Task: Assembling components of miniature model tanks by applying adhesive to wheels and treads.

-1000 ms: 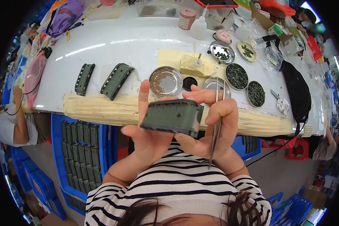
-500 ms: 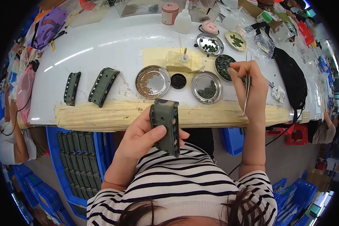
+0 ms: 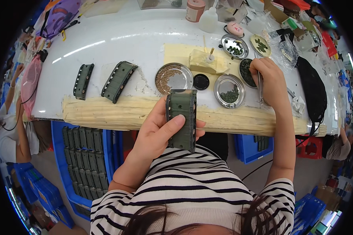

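Note:
My left hand [image 3: 155, 131] is closed around a dark green curved plastic piece [image 3: 184, 135], thumb across its face. This piece has a small round hole near the top, a ridged right edge and small round studs on the left edge. My right hand [image 3: 274, 84] pinches metal tweezers [image 3: 261, 94] that point back toward me. Its fingertips are at the right rim of a round dish [image 3: 241, 79] of dark green bits; whether they touch it I cannot tell. Nearby stand a steel dish [image 3: 228, 84] of small green bits and another steel dish [image 3: 182, 83] of brown bits.
Two similar green curved pieces [image 3: 119, 81] [image 3: 83, 81] lie at the left. A small black round dish [image 3: 201, 82] and a taped block [image 3: 208, 62] stand mid-table. Below the taped table edge [image 3: 106, 115], a blue crate [image 3: 59, 156] holds rows of pieces. A black pouch [image 3: 312, 88] lies right.
The green piece has turned in my left hand, showing its face more squarely. My right hand stays beside the dark bits, and the tweezers look shorter from here. The whole view has shifted.

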A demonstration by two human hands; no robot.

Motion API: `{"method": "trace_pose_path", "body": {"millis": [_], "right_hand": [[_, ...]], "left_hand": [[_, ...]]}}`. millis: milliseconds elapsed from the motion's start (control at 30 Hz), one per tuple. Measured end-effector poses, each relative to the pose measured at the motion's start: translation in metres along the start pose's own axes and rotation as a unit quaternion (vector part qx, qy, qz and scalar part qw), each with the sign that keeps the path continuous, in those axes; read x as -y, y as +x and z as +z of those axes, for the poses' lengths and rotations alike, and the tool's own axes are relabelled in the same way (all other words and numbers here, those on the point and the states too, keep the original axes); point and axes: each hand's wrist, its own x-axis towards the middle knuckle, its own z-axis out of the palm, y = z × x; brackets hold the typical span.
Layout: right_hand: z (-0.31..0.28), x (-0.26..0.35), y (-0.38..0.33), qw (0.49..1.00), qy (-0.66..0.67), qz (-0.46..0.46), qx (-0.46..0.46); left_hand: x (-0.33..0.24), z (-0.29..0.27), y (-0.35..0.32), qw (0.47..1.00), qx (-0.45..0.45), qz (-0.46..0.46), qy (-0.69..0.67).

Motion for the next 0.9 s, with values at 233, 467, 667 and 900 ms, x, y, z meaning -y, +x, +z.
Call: {"method": "trace_pose_path", "body": {"millis": [233,467,667,900], "right_hand": [[0.001,-0.005,-0.007,0.994,0.087,0.062,-0.028],[0.003,-0.013,-0.014,0.978,0.165,0.12,-0.042],[0.005,-0.009,-0.012,0.977,0.181,0.091,-0.075],[0.008,-0.014,-0.013,0.974,0.188,0.101,-0.076]], "left_hand": [[0.003,0.016,0.004,0.992,-0.066,0.096,0.057],[0.006,0.008,0.002,0.989,-0.031,0.108,0.096],[0.009,0.002,0.001,0.991,-0.019,0.103,0.086],[0.009,0.001,0.002,0.99,-0.029,0.092,0.105]]}}
